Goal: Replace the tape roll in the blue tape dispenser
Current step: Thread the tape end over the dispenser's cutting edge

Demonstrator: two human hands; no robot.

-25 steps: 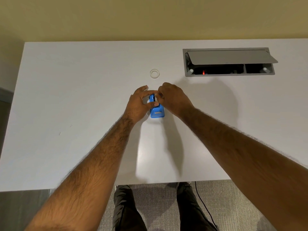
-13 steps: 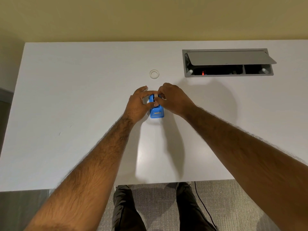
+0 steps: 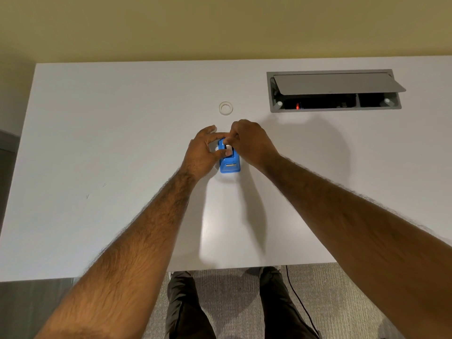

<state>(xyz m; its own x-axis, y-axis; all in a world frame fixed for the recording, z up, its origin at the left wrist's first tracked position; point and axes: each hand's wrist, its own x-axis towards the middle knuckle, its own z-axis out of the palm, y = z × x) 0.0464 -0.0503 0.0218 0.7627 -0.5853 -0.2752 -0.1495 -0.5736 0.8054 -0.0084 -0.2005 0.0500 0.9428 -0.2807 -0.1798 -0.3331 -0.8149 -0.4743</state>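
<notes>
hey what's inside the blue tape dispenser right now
A whitish piece shows in the blue tape dispenser under the right hand fingertips. Both hands cover the rest, so its contents are unclear.

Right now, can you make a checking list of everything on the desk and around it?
Surface: white desk, mostly bare, a few faint marks at its left.
Job's things: blue tape dispenser on the desk between both hands; a white roll sits in its top. A second tape ring lies flat beyond it, apart from the hands.
Clutter: nothing seen.
Grippers: left hand grips the dispenser's side; right hand pinches at the roll in its top.
Cables: black cord on the carpet under the desk.
Surroundings: open grey cable hatch with a red light inside, yellow wall, grey carpet, the person's dark trousers.
</notes>
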